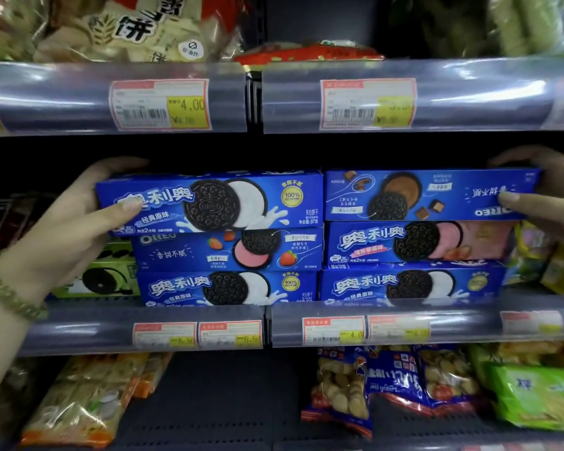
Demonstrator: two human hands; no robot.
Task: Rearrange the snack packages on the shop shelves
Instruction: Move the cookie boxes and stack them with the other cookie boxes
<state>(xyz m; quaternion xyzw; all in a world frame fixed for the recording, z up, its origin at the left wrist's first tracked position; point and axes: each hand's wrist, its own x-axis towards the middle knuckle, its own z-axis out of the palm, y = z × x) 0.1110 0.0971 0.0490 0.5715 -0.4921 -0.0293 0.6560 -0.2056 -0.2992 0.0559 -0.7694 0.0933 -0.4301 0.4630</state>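
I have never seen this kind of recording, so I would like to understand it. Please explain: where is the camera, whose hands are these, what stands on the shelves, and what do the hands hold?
There is no machine here. One camera sits on a person's head and looks forward and down at shop shelves.

On the middle shelf stand two stacks of long blue cardboard biscuit boxes, three high. The left hand, with a green bead bracelet on its wrist, grips the top left blue box showing white cream. The right hand grips the top right blue box showing brown cream, whose print is upside down.

Bagged snacks lie on the shelves above and below. Price labels sit on the shelf edges.
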